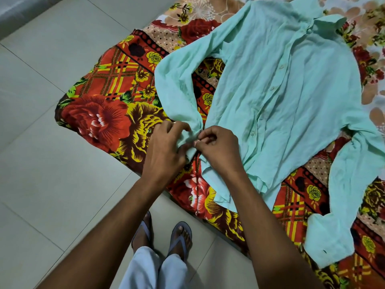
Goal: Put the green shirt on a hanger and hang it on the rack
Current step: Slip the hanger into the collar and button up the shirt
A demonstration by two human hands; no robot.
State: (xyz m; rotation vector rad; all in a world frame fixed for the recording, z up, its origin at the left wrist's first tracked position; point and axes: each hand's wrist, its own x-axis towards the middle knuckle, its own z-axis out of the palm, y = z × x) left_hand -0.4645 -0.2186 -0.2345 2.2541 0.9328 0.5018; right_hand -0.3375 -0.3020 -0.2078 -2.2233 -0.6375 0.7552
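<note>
Because both hands work one cuff, the pale mint-green long-sleeved cotton shirt [281, 84] lies spread, front up, on the red-and-yellow floral bedspread [108, 113]. Left hand [166, 142] and right hand [218, 149], at the shirt's near sleeve end, pinch the cuff; likely fastening it. Button hidden. No hanger or rack in view.

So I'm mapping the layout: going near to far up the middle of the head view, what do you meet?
Sandalled feet → bare floor tile → both hands, left hand and right hand, pinching a sleeve cuff → floral bedspread → green shirt collar.
</note>
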